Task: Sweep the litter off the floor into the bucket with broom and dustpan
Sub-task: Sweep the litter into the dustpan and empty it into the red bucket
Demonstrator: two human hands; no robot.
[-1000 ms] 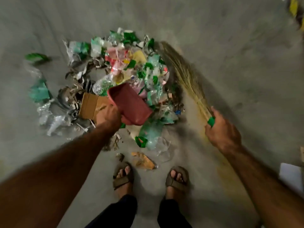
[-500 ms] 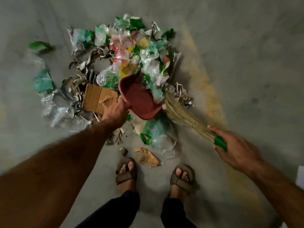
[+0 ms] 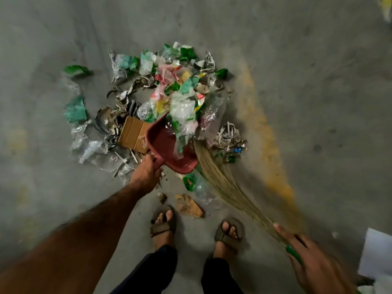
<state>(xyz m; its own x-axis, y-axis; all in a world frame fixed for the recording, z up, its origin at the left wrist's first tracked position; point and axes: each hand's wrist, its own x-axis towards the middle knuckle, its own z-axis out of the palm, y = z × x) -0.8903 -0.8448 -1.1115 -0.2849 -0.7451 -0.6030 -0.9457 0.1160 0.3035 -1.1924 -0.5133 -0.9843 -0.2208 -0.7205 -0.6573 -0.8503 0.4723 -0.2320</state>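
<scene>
A heap of litter (image 3: pixel 180 90), mostly clear and green plastic wrappers with paper scraps, lies on the concrete floor ahead of my feet. My left hand (image 3: pixel 146 172) grips the handle of a dark red dustpan (image 3: pixel 167 149), whose mouth is tilted into the heap with some plastic inside. My right hand (image 3: pixel 311 259) holds the green handle of a straw broom (image 3: pixel 220 179); its bristle tips touch the dustpan's right edge. No bucket is in view.
A flat cardboard piece (image 3: pixel 133 134) lies left of the dustpan. Loose green wrappers (image 3: pixel 75 110) are scattered further left. A brown scrap (image 3: pixel 188 205) lies by my sandalled feet (image 3: pixel 162 221). A white sheet (image 3: pixel 377 253) sits at the right edge. A yellow painted line (image 3: pixel 265 145) crosses the floor.
The broom has swung from the heap's far right side down to the dustpan, dragging plastic into it. My right hand has dropped lower and to the right. The dustpan has tilted further into the heap.
</scene>
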